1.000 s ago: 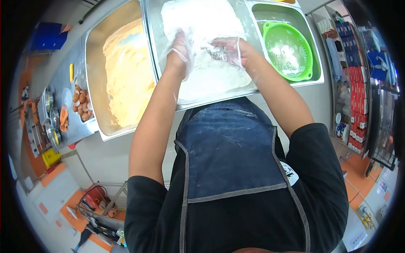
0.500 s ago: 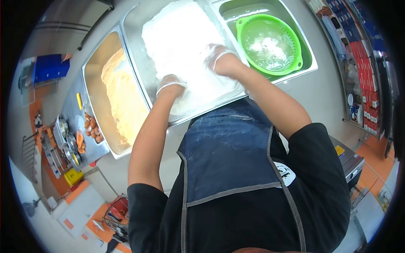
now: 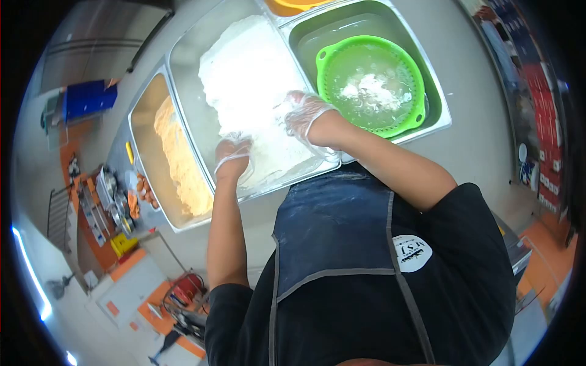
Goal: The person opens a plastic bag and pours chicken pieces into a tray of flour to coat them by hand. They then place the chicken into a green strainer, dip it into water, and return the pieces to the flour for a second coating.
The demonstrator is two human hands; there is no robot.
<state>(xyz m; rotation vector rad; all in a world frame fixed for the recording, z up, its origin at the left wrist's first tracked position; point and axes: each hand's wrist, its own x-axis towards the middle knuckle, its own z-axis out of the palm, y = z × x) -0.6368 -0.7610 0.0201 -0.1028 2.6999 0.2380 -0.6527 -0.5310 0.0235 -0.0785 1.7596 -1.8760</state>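
Observation:
Both my hands wear clear plastic gloves and rest at the near part of a heap of white flour-like powder [image 3: 247, 67]. The powder lies in a deep steel pan [image 3: 189, 55]. My left hand [image 3: 234, 151] touches the powder by the pan's left side, its fingertips hidden by powder and glare. My right hand [image 3: 308, 117] is at the powder's right edge, near the wall beside the green basket; its fingers are bent down and partly lost in the bright white. To the right, a green basket [image 3: 322, 76] sits in cloudy water with white clumps floating in it.
Left of the powder stands another steel pan [image 3: 143, 116] with orange-yellow crumbly coating [image 3: 174, 155]. An orange container [image 3: 293, 7] shows at the top edge. Eggs [image 3: 145, 190] and metal bowls [image 3: 122, 213] are on a side counter. Shelves with boxes [image 3: 546, 131] line the right.
The view has shifted, bringing the orange container in at the top. Both hands have drawn slightly nearer my body across the powder, and the left hand shows nearer the pan's left wall.

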